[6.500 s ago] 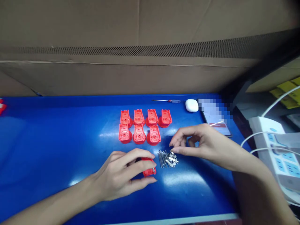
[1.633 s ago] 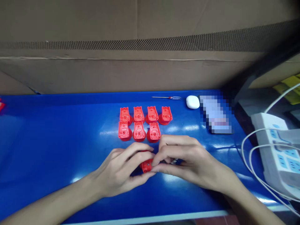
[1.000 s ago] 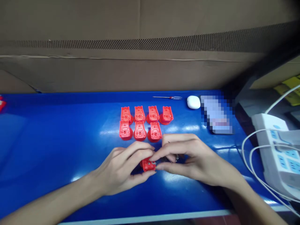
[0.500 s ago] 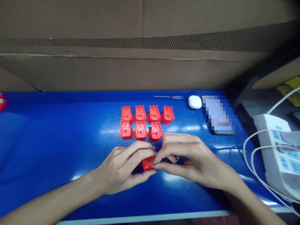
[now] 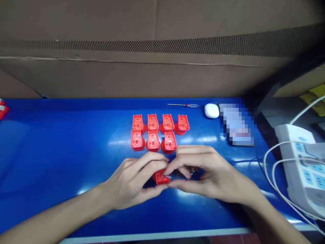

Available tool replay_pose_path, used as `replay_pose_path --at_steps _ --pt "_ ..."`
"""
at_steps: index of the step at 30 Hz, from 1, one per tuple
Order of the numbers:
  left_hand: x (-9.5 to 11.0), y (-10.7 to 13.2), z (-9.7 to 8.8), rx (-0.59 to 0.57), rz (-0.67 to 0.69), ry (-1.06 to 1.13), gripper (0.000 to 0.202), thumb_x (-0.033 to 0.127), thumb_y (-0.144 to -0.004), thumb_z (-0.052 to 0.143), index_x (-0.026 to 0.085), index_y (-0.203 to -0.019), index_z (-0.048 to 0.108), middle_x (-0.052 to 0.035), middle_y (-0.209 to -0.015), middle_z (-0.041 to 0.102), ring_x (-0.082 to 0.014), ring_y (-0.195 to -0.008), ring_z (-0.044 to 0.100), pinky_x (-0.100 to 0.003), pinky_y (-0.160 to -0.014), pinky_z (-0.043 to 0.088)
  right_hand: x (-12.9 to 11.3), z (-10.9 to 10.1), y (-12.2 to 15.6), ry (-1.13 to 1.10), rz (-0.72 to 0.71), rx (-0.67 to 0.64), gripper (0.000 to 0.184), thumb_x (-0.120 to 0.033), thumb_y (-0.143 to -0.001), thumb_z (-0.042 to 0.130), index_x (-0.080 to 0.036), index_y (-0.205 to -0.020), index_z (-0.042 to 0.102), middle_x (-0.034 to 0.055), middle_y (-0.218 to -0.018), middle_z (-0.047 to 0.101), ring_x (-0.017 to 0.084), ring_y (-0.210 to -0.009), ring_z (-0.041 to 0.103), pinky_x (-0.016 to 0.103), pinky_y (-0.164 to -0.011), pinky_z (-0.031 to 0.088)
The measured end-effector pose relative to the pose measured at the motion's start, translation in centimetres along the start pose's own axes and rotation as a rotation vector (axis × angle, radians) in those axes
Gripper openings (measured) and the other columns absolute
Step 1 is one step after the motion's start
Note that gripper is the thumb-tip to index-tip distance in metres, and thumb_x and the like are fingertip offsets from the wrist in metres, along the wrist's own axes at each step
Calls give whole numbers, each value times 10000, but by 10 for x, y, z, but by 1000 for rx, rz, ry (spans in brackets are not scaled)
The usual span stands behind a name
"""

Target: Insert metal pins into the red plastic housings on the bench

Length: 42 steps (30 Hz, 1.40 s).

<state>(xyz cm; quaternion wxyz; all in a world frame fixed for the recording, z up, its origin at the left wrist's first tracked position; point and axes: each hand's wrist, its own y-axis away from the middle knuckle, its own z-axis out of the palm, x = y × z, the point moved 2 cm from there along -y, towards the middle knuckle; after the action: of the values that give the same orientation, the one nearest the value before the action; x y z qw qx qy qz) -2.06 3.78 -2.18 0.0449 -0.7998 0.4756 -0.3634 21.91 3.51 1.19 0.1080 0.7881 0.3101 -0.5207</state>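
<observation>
Centre of blue workbench (image 5: 63,152): left hand (image 5: 129,181) and right hand (image 5: 210,173), fingers curled closed, both pinch red plastic housing (image 5: 160,178); seven matching housings (image 5: 153,140) stand at twelve o'clock.

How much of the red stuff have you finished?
Seven red plastic parts stand in two neat rows, so those look done, though I can't be sure. One more red part is in hand: the left hand holds it while the right hand works a thin metal piece at it. Left: a small pile of metal pieces, mostly hidden behind the right hand.
</observation>
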Motion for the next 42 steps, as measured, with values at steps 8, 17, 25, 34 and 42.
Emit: replay_pose_path --at_steps 8,17,25,34,42 --pt "-1 1 0 -6 -4 0 395 284 -1019 763 148 -1360 617 -130 -1291 749 -208 -1056 795 -277 -752 637 3 7 -1 27 -88 104 89 -277 -1000 834 -195 -987 803 -19 -786 589 137 -706 530 286 -661 415" --pt "0 0 -1 -13 -15 10 393 290 -1020 767 154 -1359 620 -118 -1274 757 -198 -1031 797 -273 -743 639 -5 -1 0 -39 14 -56 128 -250 -1094 703 -207 -1079 823 10 -907 651 142 -821 597 270 -737 466" --pt "1 0 -1 -8 -21 -15 391 302 -1013 783 162 -1344 628 -97 -1270 761 -190 -1007 804 -278 -737 624 -9 -4 -1 -90 59 -104 183 -240 -1128 641 -220 -1143 822 19 -1001 679 138 -913 629 253 -821 490" --pt "-1 0 0 -13 -21 -4 389 299 -1025 754 156 -1360 615 -117 -1279 752 -201 -1030 801 -275 -743 641 -1 -2 1 -97 110 -67 146 -305 -1077 739 -255 -1181 828 -18 -885 629 113 -732 573 251 -655 435" --pt "0 -2 -1 -11 -13 15 380 283 -1029 746 156 -1358 605 -133 -1264 756 -217 -1053 797 -277 -746 655 0 3 -1 79 -92 72 110 -290 -998 840 -193 -1015 793 -8 -826 650 137 -725 554 286 -676 419"
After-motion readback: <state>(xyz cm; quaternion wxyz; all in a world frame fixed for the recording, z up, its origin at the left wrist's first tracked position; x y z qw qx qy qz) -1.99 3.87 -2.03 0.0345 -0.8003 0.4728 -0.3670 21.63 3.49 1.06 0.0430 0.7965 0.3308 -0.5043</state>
